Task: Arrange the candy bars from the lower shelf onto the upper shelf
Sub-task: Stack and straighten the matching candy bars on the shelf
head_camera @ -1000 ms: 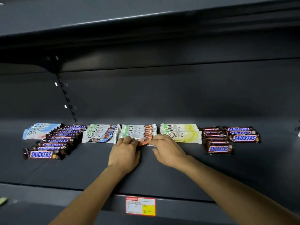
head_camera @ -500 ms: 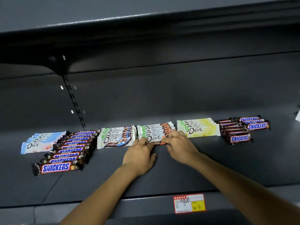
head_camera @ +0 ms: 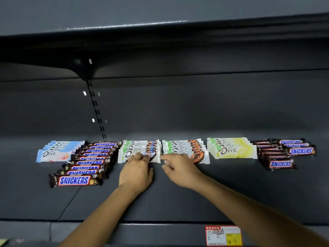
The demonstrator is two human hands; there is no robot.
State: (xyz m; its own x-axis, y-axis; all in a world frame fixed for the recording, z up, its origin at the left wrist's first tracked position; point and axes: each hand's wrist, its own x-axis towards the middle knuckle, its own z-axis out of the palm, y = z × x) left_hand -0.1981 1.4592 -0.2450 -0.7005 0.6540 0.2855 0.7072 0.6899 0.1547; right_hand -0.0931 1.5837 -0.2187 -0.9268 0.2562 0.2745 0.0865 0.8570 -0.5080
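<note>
Candy bars lie in rows on the dark shelf (head_camera: 178, 198). My left hand (head_camera: 136, 172) rests its bent fingertips on the front bar of the white-and-blue Dove stack (head_camera: 140, 148). My right hand (head_camera: 179, 169) is beside it, with forefinger and thumb spread at the left end of the front bar of the orange Dove stack (head_camera: 185, 148); motion blur hides whether they pinch it. A yellow Dove stack (head_camera: 231, 147) lies to the right and a light-blue Dove stack (head_camera: 58, 150) to the far left. A long Snickers row (head_camera: 85, 164) and two short Snickers rows (head_camera: 284, 152) flank them.
Another dark shelf (head_camera: 160, 27) juts out overhead, casting shadow on the back wall. A slotted upright (head_camera: 97, 111) runs down the back panel. A red-and-yellow price tag (head_camera: 223, 235) sits on the shelf's front rail. Bare shelf surface lies in front of the bars.
My left hand has shifted left from the orange Dove bar to the white-and-blue Dove stack. My right hand has slid to the orange bar's left end. The view has tilted and shifted.
</note>
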